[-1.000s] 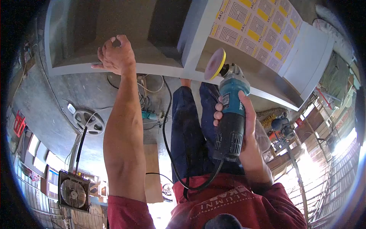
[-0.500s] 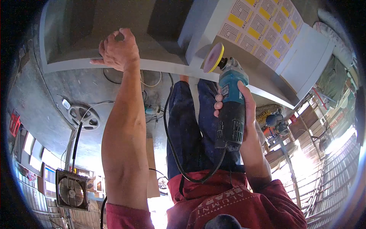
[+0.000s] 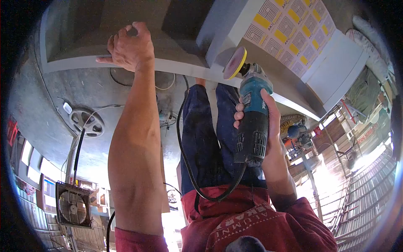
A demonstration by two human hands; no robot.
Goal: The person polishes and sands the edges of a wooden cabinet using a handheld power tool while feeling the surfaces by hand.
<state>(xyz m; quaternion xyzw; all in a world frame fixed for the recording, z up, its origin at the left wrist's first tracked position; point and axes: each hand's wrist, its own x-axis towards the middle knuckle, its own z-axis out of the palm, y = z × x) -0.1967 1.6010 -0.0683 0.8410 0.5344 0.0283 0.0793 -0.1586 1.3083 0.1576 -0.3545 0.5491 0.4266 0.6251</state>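
My right hand (image 3: 270,111) is wrapped around the body of a teal and black angle grinder (image 3: 253,117) fitted with a round, yellow-edged pad (image 3: 235,63). The pad is tilted up and stands close to the edge of a grey-painted, box-like panel structure (image 3: 180,67). A black power cord (image 3: 183,155) loops from the grinder's rear end. Over the structure's front rim on the left is my left hand (image 3: 132,48). Its thumb and forefinger are curled into a ring and the little finger sticks out sideways. The fingertips are mostly hidden, and nothing shows clearly in them.
Printed sheeting with yellow patterns (image 3: 294,38) covers part of the right-hand panel. On the concrete floor (image 3: 37,90) lie a spoked wheel (image 3: 87,122) and loose cables. A square fan (image 3: 74,206) stands at lower left, and a machine (image 3: 299,136) sits at right.
My left hand has moved slightly upward in view. The grinder stays in my right hand at nearly the same spot, while the surroundings shift slightly with the camera.
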